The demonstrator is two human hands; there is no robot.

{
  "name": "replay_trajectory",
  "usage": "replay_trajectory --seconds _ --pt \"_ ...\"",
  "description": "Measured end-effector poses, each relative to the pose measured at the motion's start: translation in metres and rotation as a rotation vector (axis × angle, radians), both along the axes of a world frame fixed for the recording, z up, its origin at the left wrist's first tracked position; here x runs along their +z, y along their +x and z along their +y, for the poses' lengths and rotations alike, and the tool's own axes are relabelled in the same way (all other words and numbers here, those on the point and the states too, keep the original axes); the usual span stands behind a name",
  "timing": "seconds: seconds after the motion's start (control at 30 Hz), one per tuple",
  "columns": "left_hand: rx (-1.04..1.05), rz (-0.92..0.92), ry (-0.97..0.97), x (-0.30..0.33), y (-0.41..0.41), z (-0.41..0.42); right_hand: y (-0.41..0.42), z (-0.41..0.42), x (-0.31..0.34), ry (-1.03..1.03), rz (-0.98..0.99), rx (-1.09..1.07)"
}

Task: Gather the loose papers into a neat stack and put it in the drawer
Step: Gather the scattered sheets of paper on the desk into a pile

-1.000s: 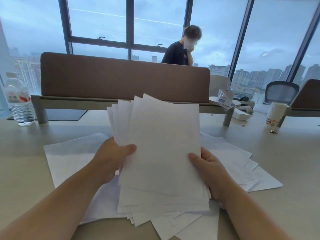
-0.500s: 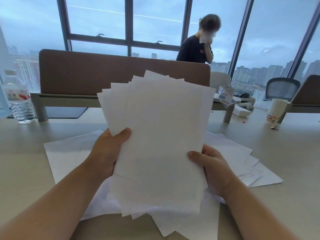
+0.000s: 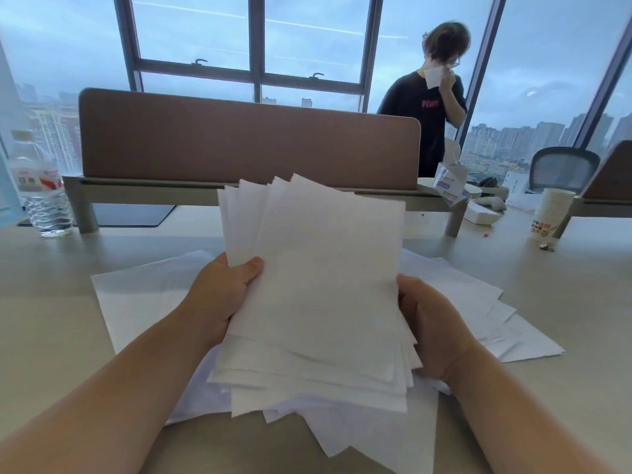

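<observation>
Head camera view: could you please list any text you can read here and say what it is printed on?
Black T-shirt: pink chest print, too blurred to read.
Water bottle: red and white label, unreadable.
Tissue box: blue print, unreadable.
Paper cups: red characters, unreadable.
Held papers: no text visible.

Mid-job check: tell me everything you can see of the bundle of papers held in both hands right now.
The bundle of papers is plain white sheets, blank on the side shown, held tilted up above the desk. It is not squared: top corners fan out leftward and bottom edges step unevenly. The left hand grips its left edge, thumb on the front; the right hand holds the right edge. More loose sheets lie on the desk beneath.
</observation>
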State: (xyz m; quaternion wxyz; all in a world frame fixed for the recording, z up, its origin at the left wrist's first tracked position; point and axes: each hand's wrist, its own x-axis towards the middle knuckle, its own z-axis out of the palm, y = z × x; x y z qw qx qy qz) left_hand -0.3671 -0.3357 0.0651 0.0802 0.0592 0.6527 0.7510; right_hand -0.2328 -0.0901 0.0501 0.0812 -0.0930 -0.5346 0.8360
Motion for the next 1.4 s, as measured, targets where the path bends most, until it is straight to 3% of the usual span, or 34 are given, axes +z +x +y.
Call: replay_trajectory --seconds 0.13,0.2,0.27,0.33,0.4,0.43,0.5,0.63,0.83,1.13,1.17,1.27,1.4 --pt "-0.079 0.031 -0.052 0.003 0.014 0.007 0.005 -0.006 -0.003 0.282 -0.082 -0.050" --pt "-0.056 0.089 -0.115 0.006 0.016 0.009 0.003 -0.007 -0.004 0.307 -0.097 -0.107" --pt "-0.003 0.198 -0.397 0.006 0.009 0.003 0.002 -0.007 -0.003 0.278 -0.096 -0.184" --pt "-0.010 0.304 -0.890 0.002 -0.001 -0.007 0.002 -0.007 0.000 0.245 -0.098 -0.251" --pt "-0.020 0.275 -1.350 -0.004 -0.007 -0.019 0.001 -0.006 0.002 0.225 -0.107 -0.309" --pt "-0.028 0.219 -1.489 -0.006 -0.008 -0.023 0.001 -0.005 0.002 0.216 -0.110 -0.327" --pt "-0.055 0.143 -1.586 -0.006 -0.009 -0.029 0.000 -0.005 0.003 0.200 -0.117 -0.350" --pt "-0.080 0.173 -1.493 -0.002 -0.011 -0.028 0.000 -0.006 0.004 0.206 -0.128 -0.337" --pt "-0.005 0.169 -0.946 0.002 -0.006 -0.016 -0.001 -0.008 0.002 0.201 -0.136 -0.305" --pt "-0.092 -0.288 0.002 0.007 -0.009 -0.005 -0.004 -0.007 -0.002 0.237 -0.126 -0.300" --pt "-0.140 -0.323 0.015 0.005 -0.007 -0.004 -0.004 -0.007 -0.002 0.230 -0.126 -0.307" --pt "-0.319 -0.304 -0.273 -0.002 0.000 -0.002 -0.004 -0.006 -0.001 0.176 -0.120 -0.339" --pt "-0.312 -0.210 -0.409 -0.005 0.000 -0.001 -0.006 -0.002 0.000 0.090 -0.098 -0.429"
